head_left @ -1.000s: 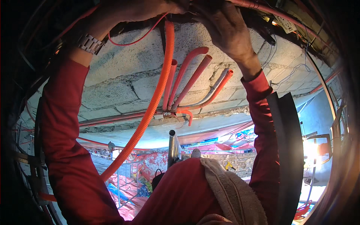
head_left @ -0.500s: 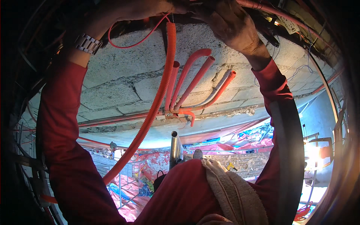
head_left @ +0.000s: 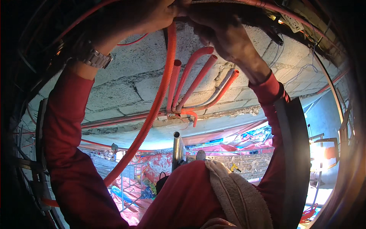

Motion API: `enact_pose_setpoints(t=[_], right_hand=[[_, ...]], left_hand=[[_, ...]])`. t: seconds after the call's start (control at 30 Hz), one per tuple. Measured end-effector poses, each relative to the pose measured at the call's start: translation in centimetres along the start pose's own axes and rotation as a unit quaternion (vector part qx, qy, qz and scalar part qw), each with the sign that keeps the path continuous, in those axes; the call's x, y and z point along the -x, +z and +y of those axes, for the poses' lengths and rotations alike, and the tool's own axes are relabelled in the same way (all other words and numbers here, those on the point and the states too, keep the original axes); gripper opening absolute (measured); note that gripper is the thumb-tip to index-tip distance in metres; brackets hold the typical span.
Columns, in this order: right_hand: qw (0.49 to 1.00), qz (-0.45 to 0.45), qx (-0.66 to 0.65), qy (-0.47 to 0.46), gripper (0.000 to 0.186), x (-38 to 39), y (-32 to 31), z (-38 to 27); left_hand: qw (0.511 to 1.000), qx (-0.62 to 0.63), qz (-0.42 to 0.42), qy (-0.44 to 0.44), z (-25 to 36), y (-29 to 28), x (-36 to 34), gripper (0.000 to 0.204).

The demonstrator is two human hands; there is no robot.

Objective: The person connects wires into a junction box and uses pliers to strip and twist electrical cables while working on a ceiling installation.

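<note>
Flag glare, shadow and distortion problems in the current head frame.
Head view, right: bright lamp blown out to white; head view, top: left hand and right hand run into deep shadow, fingertips unreadable; head view, rim: corners nearly black, dark panel looks bowed, likely fisheye.

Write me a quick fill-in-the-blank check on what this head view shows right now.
1. The left hand and right hand are both raised toward the picture's ____ edge.
2. The watch is on the ____ wrist.
3. In the picture, the ribbed tube passes to the ____ of the metal pipe.
4. The lit lamp is near the picture's ____ edge.

Missing words: top; left; left; right.
</note>
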State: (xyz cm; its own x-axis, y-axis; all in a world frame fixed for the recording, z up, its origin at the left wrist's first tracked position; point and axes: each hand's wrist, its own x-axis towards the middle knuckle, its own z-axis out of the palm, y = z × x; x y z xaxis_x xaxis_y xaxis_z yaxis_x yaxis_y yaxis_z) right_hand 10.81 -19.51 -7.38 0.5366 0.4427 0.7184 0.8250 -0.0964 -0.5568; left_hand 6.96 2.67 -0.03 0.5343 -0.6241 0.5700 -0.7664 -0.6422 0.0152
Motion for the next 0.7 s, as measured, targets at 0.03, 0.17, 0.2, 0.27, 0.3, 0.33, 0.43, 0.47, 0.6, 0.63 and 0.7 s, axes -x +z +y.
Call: enact_pose_setpoints(t=[0.03,0.17,0.2,0.27,0.3,0.33,0.43,0.47,0.6,0.63,0.7], right_hand=[[1.0,0.008,-0.026,0.014,0.019,0.0,0.2,0.1],[0.94,-0.009,-0.302,0.158,0.025,0.6,-0.2,-1.0],[0.979,0.028,-0.148,0.139,0.024,0.8,-0.5,-1.4],[0.994,0.096,0.033,-0.042,0.024,1.2,-0.9,-0.7],[0.941,0.155,0.205,-0.22,0.025,1.3,-1.0,-0.3],[0.879,0.174,0.342,-0.284,0.028,1.2,-1.1,-0.8],[0.837,0.132,0.446,-0.289,0.045,1.3,-1.4,-2.4],[0.835,0.134,0.449,-0.288,0.045,1.3,-1.8,-2.1],[0.758,0.058,0.551,-0.344,0.034,0.7,-3.6,0.9],[0.755,0.051,0.533,-0.379,0.031,0.4,-3.5,0.8],[0.736,0.06,0.536,-0.409,0.027,-0.1,-3.9,0.6]], left_hand=[[1.0,-0.001,0.001,0.002,0.0,-0.3,-0.5,0.035],[0.995,0.01,-0.092,-0.043,0.4,-0.8,-1.9,0.02],[0.992,0.026,-0.096,-0.08,0.0,-0.5,-1.6,0.018],[0.998,0.025,-0.035,-0.055,-0.8,0.8,-1.3,0.018],[1.0,0.006,0.028,0.0,-1.8,1.2,-0.9,0.019],[1.0,0.006,0.027,-0.001,-1.7,0.9,-0.8,0.019],[0.999,0.035,-0.003,0.002,-1.5,0.3,-0.5,0.026],[0.999,0.038,0.015,-0.027,-1.6,0.5,-0.5,0.031],[0.998,0.004,-0.057,0.0,-3.6,0.2,-2.4,0.044],[0.998,0.005,-0.057,-0.002,-3.8,0.2,-2.7,0.044],[0.987,0.007,-0.117,-0.109,-4.2,0.4,-3.4,0.049]])
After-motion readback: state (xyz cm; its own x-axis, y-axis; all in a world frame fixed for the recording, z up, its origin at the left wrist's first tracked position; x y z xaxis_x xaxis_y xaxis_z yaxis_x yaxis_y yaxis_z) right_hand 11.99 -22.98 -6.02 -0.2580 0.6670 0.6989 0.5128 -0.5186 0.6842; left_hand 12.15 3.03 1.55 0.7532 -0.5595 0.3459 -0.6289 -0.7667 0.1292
